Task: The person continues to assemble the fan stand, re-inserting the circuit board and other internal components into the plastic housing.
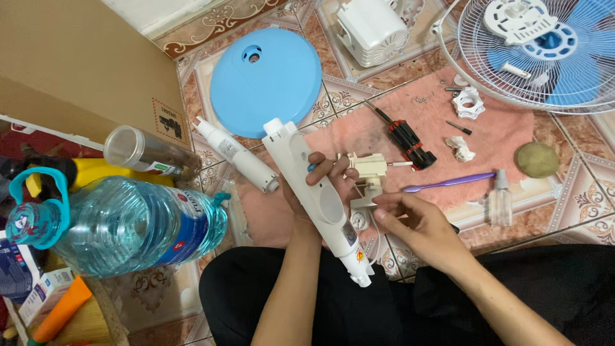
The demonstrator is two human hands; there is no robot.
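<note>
My left hand (320, 182) grips a long white plastic fan column (317, 198) that runs diagonally from upper left to lower right, with two oval openings in its side. Beside it hangs a cream switch block (367, 168) with a thin metal pin sticking out to the right. My right hand (410, 221) pinches a small white part just under that block, fingers curled on it. A second white tube (236, 156) lies on the floor to the left of the column.
A round blue fan base (266, 80), white motor housing (371, 29) and a fan grille with blue blades (544, 51) lie beyond. On the pink cloth (493, 138): black-red screwdriver (410, 142), purple toothbrush (451, 182), small spray bottle (500, 202). A big water bottle (128, 224) and cardboard box (77, 70) stand left.
</note>
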